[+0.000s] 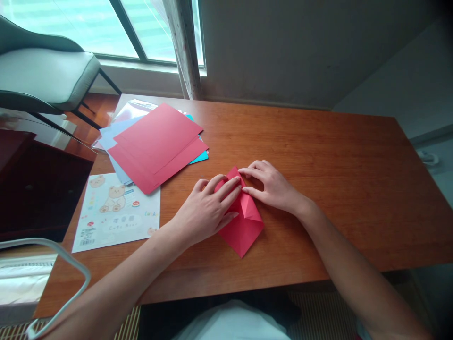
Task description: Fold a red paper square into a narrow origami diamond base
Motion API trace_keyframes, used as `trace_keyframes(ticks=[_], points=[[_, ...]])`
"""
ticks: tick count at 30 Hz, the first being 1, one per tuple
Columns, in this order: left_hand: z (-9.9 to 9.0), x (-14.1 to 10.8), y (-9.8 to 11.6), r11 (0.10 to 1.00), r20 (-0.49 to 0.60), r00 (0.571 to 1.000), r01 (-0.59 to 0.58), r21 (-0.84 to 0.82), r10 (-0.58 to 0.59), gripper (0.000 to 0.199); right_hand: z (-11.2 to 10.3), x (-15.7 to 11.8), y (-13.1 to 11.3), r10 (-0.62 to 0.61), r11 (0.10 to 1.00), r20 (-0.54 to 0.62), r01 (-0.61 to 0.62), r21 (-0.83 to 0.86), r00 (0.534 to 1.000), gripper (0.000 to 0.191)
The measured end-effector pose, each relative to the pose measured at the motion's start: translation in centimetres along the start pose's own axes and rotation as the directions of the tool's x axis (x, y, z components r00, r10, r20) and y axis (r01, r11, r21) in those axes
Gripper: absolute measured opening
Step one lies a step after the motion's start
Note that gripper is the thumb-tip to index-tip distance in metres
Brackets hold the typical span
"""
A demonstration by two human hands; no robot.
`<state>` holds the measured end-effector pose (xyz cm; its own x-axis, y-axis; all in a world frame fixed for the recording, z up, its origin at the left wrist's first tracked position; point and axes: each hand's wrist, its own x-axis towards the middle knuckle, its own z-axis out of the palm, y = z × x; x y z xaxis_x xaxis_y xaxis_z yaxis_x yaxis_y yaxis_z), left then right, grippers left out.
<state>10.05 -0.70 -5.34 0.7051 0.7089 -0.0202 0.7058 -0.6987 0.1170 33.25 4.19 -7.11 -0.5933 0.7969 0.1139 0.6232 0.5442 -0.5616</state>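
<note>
1. Left hand (209, 208): fingers extended and laid over the paper, palm down, pressing on it rather than clenched round it.
2. Right hand (271, 186): thumb and forefinger stand apart, tips touching the paper's upper right edge; the hand is not closed on it.
3. Folded red paper piece (244, 235): lies under the left fingers, between both hands, near the table's near edge. Creases and a raised flap show on its right side; its lower end is pointed. The upper left part is hidden by the hand.
4. Brown wooden rectangular table (339, 184): bears all the paper.
5. Loose flat red paper sheets (157, 146): beyond the left hand, overlapping pale blue sheets (107, 139) and a turquoise sheet (199, 158).
6. White rectangular sheet printed with bears (116, 212): left of the left hand, partly beneath the stack.
7. Pale-seated chair (42, 75): beyond the table's far left corner, before the window (81, 23).
</note>
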Motion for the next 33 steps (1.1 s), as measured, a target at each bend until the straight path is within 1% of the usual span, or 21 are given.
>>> trace_keyframes(ticks=[6, 11, 15, 18, 22, 27, 33], points=[[-0.1, 0.0, -0.1, 1.0, 0.0, 1.0, -0.008, -0.004, 0.008, 0.052, -0.2, 0.1, 0.2, 0.005, 1.0, 0.018, -0.005, 0.012, 1.0, 0.031], [-0.2, 0.1, 0.0, 1.0, 0.012, 1.0, -0.01, 0.003, 0.01, 0.052, 0.1, 0.2, 0.2, 0.0, 1.0, -0.034, 0.0, 0.006, 0.999, 0.024], [-0.1, 0.1, 0.0, 1.0, 0.009, 1.0, -0.016, 0.008, 0.016, 0.049, 0.7, 0.4, 0.1, 0.034, 0.999, -0.097, -0.036, -0.018, 0.995, 0.017], [-0.1, 0.1, 0.0, 1.0, 0.009, 1.0, -0.013, 0.015, 0.013, 0.049, 1.1, 0.8, 0.2, 0.077, 0.996, -0.139, -0.084, -0.044, 0.987, 0.021], [-0.2, 0.1, 0.0, 1.0, 0.009, 1.0, -0.009, 0.017, 0.009, 0.049, 1.1, 1.2, 0.5, 0.106, 0.993, -0.151, -0.112, -0.033, 0.983, 0.031], [-0.2, 0.0, 0.0, 1.0, 0.018, 1.0, -0.01, 0.005, 0.01, 0.049, 1.1, 1.2, 0.6, 0.114, 0.993, -0.142, -0.118, -0.02, 0.983, 0.031], [-0.2, 0.0, 0.0, 1.0, 0.012, 1.0, 0.002, -0.021, -0.002, 0.052, 1.4, 1.4, 0.4, 0.168, 0.984, -0.153, -0.174, -0.027, 0.974, 0.034]])
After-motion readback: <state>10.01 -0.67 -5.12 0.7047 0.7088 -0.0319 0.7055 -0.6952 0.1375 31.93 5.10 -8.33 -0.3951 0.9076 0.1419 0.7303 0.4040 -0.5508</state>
